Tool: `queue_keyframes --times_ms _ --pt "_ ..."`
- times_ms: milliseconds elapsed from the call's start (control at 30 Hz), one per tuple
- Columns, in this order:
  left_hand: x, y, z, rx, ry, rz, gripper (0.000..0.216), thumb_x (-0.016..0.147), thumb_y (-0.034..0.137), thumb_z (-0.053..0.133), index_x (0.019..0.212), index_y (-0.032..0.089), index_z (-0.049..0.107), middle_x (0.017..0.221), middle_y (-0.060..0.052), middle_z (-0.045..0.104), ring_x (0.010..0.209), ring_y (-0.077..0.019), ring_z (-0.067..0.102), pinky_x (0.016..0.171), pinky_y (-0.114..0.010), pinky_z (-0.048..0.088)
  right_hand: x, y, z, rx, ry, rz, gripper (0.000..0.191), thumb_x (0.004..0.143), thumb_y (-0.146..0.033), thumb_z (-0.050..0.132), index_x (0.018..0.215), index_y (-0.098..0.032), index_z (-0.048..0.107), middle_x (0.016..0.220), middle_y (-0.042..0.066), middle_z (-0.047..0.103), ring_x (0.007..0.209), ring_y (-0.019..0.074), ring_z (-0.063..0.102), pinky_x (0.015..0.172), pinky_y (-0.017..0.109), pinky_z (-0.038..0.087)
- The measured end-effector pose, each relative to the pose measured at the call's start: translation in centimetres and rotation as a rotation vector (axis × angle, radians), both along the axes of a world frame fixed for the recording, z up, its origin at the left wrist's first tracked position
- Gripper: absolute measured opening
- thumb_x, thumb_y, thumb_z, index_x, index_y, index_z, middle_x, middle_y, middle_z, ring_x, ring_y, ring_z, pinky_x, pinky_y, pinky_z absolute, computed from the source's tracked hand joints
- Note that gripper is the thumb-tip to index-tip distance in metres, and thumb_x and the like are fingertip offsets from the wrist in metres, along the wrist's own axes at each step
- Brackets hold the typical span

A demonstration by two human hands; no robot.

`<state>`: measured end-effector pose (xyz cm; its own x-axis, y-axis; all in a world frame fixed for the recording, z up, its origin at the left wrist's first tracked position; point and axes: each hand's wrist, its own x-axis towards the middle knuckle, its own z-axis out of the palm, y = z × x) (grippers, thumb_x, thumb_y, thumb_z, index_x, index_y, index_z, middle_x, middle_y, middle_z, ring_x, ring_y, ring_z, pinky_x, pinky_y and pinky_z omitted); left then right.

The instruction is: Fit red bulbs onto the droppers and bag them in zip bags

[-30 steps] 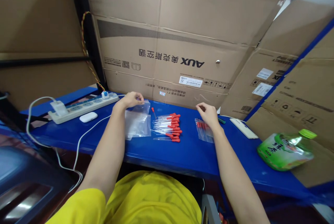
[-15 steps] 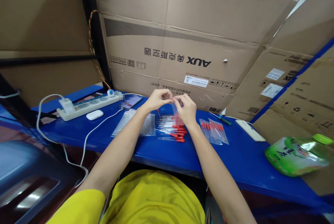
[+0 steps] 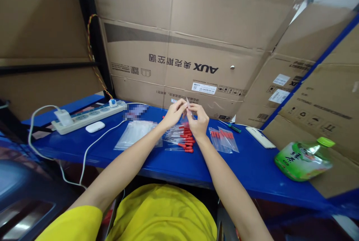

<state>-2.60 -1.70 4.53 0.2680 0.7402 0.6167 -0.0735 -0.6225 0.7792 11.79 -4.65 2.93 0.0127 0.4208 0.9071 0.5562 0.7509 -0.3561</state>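
Note:
My left hand (image 3: pixel 175 113) and my right hand (image 3: pixel 198 119) meet above the table, fingers closed on a small clear plastic bag (image 3: pixel 188 102). Its top edge sticks up between the fingertips; most of it is hidden by the hands. A blurred patch of red shows just below them. Under my hands lies a pile of clear droppers with red bulbs (image 3: pixel 188 145). To the left is a stack of flat clear bags (image 3: pixel 131 136), partly behind my left forearm. Right of my right wrist, clear bags with red-bulbed droppers inside (image 3: pixel 224 139) overlap.
A power strip (image 3: pixel 89 115), a white case (image 3: pixel 95 127) and a white cable lie on the blue table (image 3: pixel 171 166) at left. On the right are a screwdriver (image 3: pixel 234 128), a white flat device (image 3: pixel 260 137) and a green-labelled bottle (image 3: pixel 301 160). Cardboard (image 3: pixel 179 42) stands behind.
The view has shifted, so the table's things appear further left. My hands have come closer together, and the bag's edge now points up between the fingertips.

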Motion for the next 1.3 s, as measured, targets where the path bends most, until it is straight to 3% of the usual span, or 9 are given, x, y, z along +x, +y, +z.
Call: queue_keyframes --times_ms 333,433,567,700,933,1133,1300 --pt "-0.5 1.4 -0.2 -0.073 -0.01 -0.002 0.045 0.096 0.062 0.064 0.084 0.02 0.056 0.067 0.003 0.054 0.057 -0.0109 0.05 0.053 -0.024 0.04 -0.1 -0.1 -0.1 0.039 -0.108 0.008 0.016 0.105 -0.031 0.057 0.1 -0.025 0.07 0.122 0.013 0.071 0.119 0.0263 0.068 0.106 0.047 0.056" --pt "-0.5 1.6 -0.3 -0.077 -0.047 0.01 0.04 0.097 0.058 0.064 0.091 0.018 0.062 0.071 0.001 0.059 0.058 -0.0111 0.052 0.054 -0.024 0.042 0.0 0.2 -0.2 0.055 -0.093 -0.013 0.015 0.104 -0.03 0.058 0.103 -0.023 0.071 0.12 0.013 0.069 0.117 0.0272 0.065 0.107 0.047 0.053" --pt "-0.6 1.6 -0.3 -0.064 -0.048 -0.01 0.038 0.094 0.052 0.07 0.106 0.016 0.071 0.086 -0.005 0.072 0.067 -0.0141 0.062 0.054 -0.024 0.043 0.4 0.6 -0.3 0.033 -0.048 -0.126 0.015 0.102 -0.033 0.062 0.105 -0.022 0.072 0.113 0.013 0.064 0.113 0.0297 0.059 0.105 0.051 0.049" --pt "-0.6 1.2 -0.2 -0.054 -0.047 -0.012 0.035 0.089 0.046 0.077 0.106 0.016 0.075 0.101 -0.01 0.077 0.074 -0.0155 0.066 0.055 -0.025 0.043 0.9 0.8 -0.5 -0.007 -0.063 -0.196 0.016 0.102 -0.035 0.063 0.108 -0.024 0.073 0.111 0.012 0.062 0.112 0.0306 0.055 0.105 0.051 0.047" --pt "-0.7 1.2 -0.2 -0.134 -0.089 0.017 0.039 0.082 0.048 0.082 0.1 0.016 0.071 0.085 -0.005 0.074 0.068 -0.0132 0.062 0.057 -0.024 0.043 1.1 0.8 -0.4 0.001 -0.068 -0.231 0.018 0.101 -0.035 0.065 0.111 -0.025 0.075 0.113 0.012 0.065 0.114 0.032 0.054 0.105 0.051 0.046" --pt "-0.5 1.8 -0.4 -0.048 -0.065 0.048 0.046 0.081 0.06 0.08 0.087 0.017 0.066 0.076 -0.002 0.067 0.063 -0.0119 0.055 0.061 -0.026 0.044 0.7 0.5 -0.3 -0.047 -0.047 -0.081 0.019 0.104 -0.034 0.058 0.106 -0.023 0.074 0.1 0.009 0.075 0.099 0.0268 0.064 0.095 0.043 0.052" --pt "-1.0 1.1 -0.1 0.159 0.196 0.173 0.038 0.098 0.052 0.062 0.082 0.018 0.063 0.069 0.0 0.062 0.061 -0.0134 0.051 0.064 -0.028 0.04 0.4 0.7 -0.3 -0.258 0.131 0.067 0.027 0.102 -0.043 0.057 0.093 -0.022 0.071 0.091 0.006 0.076 0.087 0.0223 0.07 0.087 0.035 0.057"
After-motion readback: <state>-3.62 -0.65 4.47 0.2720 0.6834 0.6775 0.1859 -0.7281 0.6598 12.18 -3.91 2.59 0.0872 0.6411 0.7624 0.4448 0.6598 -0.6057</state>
